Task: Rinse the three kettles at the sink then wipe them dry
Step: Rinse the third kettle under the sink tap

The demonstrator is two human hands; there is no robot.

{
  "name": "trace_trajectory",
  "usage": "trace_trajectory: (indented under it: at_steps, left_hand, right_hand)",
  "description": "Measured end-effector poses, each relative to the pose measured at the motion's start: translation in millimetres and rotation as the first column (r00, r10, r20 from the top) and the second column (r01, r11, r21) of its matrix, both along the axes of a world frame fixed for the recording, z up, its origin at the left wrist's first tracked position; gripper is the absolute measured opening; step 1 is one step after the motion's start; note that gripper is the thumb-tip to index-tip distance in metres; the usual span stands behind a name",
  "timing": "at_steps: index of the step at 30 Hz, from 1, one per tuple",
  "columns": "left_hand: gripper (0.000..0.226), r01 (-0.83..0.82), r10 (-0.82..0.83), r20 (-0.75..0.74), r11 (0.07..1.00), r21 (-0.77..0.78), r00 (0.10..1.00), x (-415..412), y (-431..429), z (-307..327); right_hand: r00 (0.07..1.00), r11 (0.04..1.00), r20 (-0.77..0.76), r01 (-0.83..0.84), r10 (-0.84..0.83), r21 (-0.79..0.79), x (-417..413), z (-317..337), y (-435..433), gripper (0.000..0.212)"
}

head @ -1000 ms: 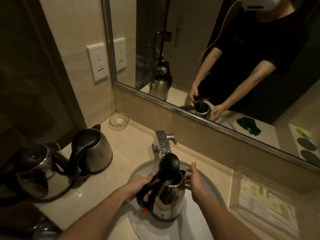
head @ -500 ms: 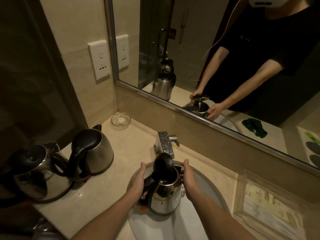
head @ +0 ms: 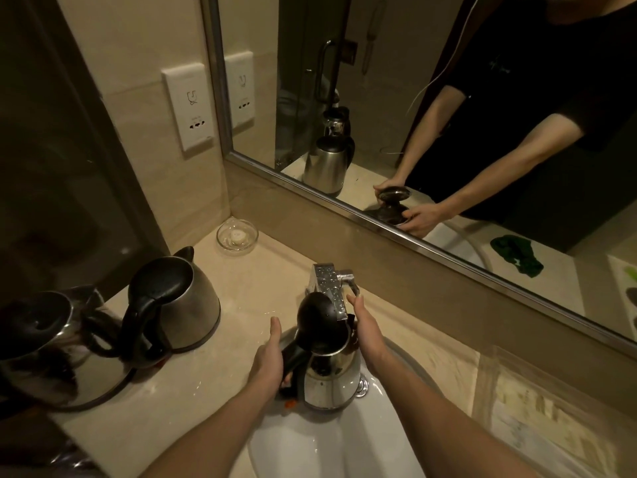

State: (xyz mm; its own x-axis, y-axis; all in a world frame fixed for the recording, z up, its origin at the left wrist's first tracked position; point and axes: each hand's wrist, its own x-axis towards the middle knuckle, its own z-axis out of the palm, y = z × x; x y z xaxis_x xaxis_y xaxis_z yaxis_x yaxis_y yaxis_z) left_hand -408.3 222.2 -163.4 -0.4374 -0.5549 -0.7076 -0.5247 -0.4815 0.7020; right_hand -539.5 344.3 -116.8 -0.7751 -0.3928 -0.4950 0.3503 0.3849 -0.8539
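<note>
Two steel kettles (head: pixel 172 301) wait on the counter (head: pixel 241 298) at far left, lids down, apparently queued for rinsing. The left hand (head: pixel 267 360) wraps the black handle of the third kettle (head: pixel 331 370), held upright in the sink (head: pixel 344 443) with its lid raised under the faucet (head: pixel 327 284), ready to fill. The right hand (head: pixel 367 331), fingers extended, steadies the far side.

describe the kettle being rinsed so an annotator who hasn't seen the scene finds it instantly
Find the white sink under the mirror. The kettle stands in it below the faucet, between both hands. Its black lid stands open; the other two kettles sit closed on the counter.
</note>
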Motion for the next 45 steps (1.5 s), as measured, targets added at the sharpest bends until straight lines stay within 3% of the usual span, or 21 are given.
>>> trace_trajectory:
  at_steps: [9,32,41,45]
  left_hand:
    - [0.100,-0.037,0.037,-0.018,0.999,0.006,0.999,-10.0,2.3,3.9]
    - [0.083,-0.047,0.049,-0.059,0.999,0.025,0.997,-10.2,8.2,11.6]
    - [0.096,-0.034,0.035,-0.062,0.999,0.031,0.997,-13.9,12.5,9.1]
    - [0.082,-0.025,0.024,-0.021,0.999,-0.032,0.999,-11.9,17.8,16.7]
  right_hand:
    - [0.994,0.998,0.098,0.055,-0.050,-0.045,-15.4,0.7,-6.6,0.058]
    - [0.992,0.995,0.100,0.079,-0.072,-0.063,-16.6,7.5,-3.7,0.056]
    - [0.989,0.990,0.129,0.082,-0.066,-0.116,-15.3,12.2,-1.9,0.059]
    - [0.986,0.987,0.145,0.097,-0.078,-0.128,-11.4,12.3,-1.5,0.060]
